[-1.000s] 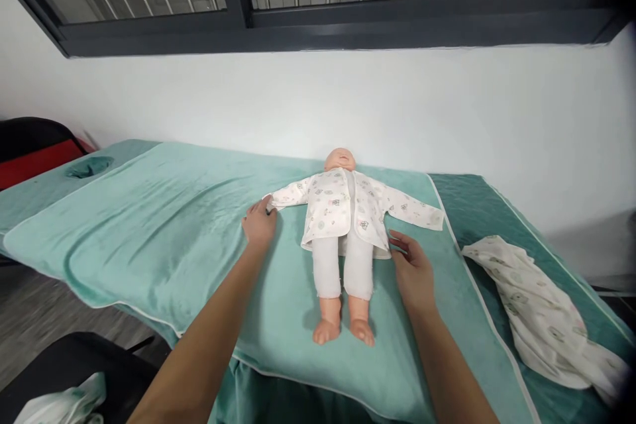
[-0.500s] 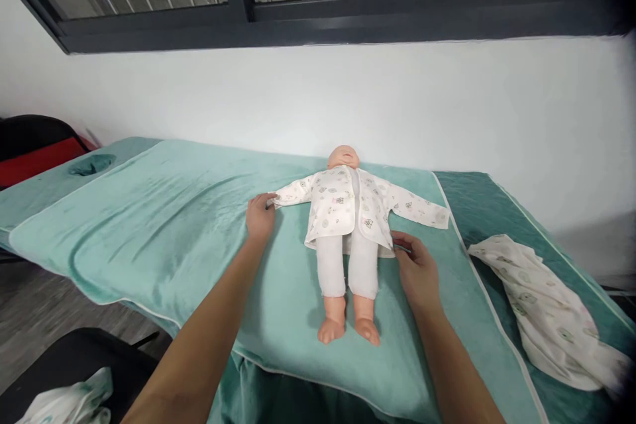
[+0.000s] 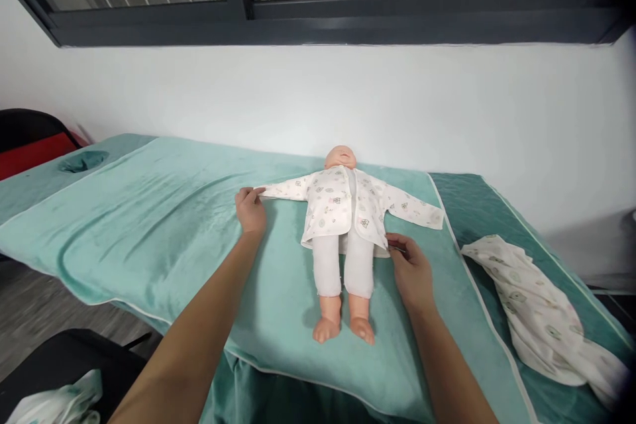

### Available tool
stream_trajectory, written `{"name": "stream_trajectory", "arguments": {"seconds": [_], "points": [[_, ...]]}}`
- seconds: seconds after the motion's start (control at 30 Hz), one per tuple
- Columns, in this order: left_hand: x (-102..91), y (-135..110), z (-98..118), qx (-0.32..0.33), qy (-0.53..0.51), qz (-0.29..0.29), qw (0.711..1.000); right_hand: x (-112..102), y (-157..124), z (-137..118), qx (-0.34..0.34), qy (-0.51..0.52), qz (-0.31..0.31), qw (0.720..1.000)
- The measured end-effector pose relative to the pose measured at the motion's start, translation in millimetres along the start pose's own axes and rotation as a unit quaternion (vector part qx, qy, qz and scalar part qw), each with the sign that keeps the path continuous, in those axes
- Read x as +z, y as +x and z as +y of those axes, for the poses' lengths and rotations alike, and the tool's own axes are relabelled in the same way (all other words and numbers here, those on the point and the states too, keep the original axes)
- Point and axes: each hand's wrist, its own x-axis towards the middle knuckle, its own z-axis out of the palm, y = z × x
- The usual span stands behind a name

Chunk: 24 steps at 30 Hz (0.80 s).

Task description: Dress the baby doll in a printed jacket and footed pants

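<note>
At the far left, a red and black chair [image 3: 30, 146] stands beside a bed [image 3: 472, 205] draped with a teal blanket [image 3: 149, 232]. The left hand [image 3: 250, 210] rests on the blanket, thumb and forefinger pinching the cuff of a sleeve [image 3: 285, 191] stretched straight out sideways. The sleeve belongs to a printed white shirt [image 3: 330, 205] worn by a baby doll [image 3: 342, 271]. The doll lies on its back in the middle of the blanket (head toward the wall, bare feet toward the person, so its long axis runs straight away). The right hand [image 3: 410, 269] lies just right of the doll's legs, fingertips seemingly closed on the shirt's lower corner. Both hands touch the shirt, one on each side. Farther right, a crumpled printed cloth [image 3: 536, 311] lies on the bed, apart from the doll.
</note>
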Motion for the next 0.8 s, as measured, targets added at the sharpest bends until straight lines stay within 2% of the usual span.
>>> {"name": "stream_trajectory", "arguments": {"seconds": [0.07, 0.2, 0.4, 0.5, 0.57, 0.67, 0.8], "points": [[-0.9, 0.2, 0.2, -0.017, 0.011, -0.002, 1.0, 0.2, 0.0, 0.0, -0.001, 0.001, 0.001, 1.0], [-2.6, -1.3, 1.7, -0.061, 0.029, -0.05, 0.996, -0.5, 0.3, -2.0, 0.003, 0.001, 0.003, 1.0], [-0.7, -2.1, 0.1, -0.093, 0.019, -0.079, 0.992, 1.2, -3.1, -1.6, -0.001, -0.004, -0.002, 1.0], [-1.0, -2.1, -0.3, -0.106, 0.001, -0.092, 0.99, 1.7, 0.3, 5.8, -0.017, -0.022, 0.022, 0.999], [-2.0, -2.0, 0.1, -0.108, -0.012, -0.098, 0.989, -4.0, 13.0, 14.6, -0.04, -0.07, 0.05, 0.995], [-2.8, -1.6, 0.5, -0.107, -0.025, -0.098, 0.989, -26.4, 49.2, 31.4, -0.074, -0.197, 0.096, 0.973], [-1.9, -0.9, 0.7, -0.107, -0.022, -0.09, 0.99, -61.9, 98.9, 49.3, -0.033, -0.315, 0.153, 0.936]]}}
